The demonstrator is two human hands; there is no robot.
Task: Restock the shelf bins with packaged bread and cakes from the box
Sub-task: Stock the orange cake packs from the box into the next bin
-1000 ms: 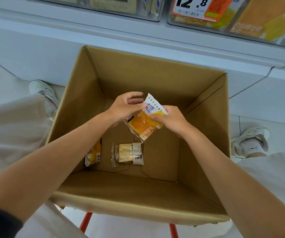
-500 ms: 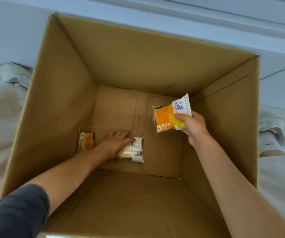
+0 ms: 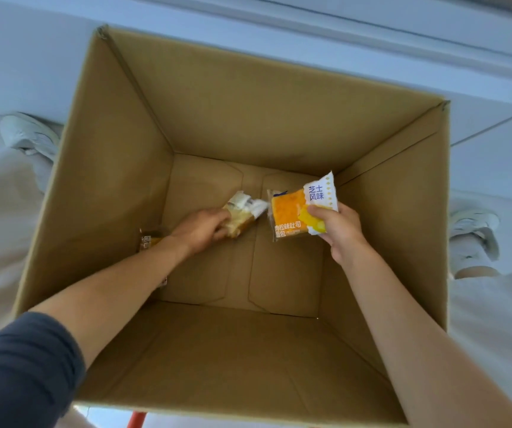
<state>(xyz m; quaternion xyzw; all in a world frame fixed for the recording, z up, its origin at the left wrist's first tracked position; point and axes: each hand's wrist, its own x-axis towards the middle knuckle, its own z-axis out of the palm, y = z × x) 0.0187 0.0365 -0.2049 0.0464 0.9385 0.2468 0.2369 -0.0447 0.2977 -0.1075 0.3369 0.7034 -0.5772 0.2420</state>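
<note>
I look down into a deep cardboard box [image 3: 116, 156]. My right hand [image 3: 339, 230] pinches an orange and white packet of bread [image 3: 291, 214] by its right edge, holding it above the box floor. My left hand [image 3: 202, 228] reaches deep into the box and grips a pale cake packet with a white wrapper end [image 3: 244, 213], lifted off the floor and tilted. A third packet, orange-brown [image 3: 148, 239], lies at the box's left wall, partly hidden behind my left forearm.
The box stands against the white base of the shelf unit [image 3: 310, 35]. White shoes [image 3: 29, 137] and pale trouser legs show on the floor at both sides of the box. A red stool leg [image 3: 136, 420] shows under the near edge.
My left hand let go of the orange packet, reached down to the box floor, closed on the pale cake packet and lifted it. My right hand keeps the orange packet. The camera moved closer.
</note>
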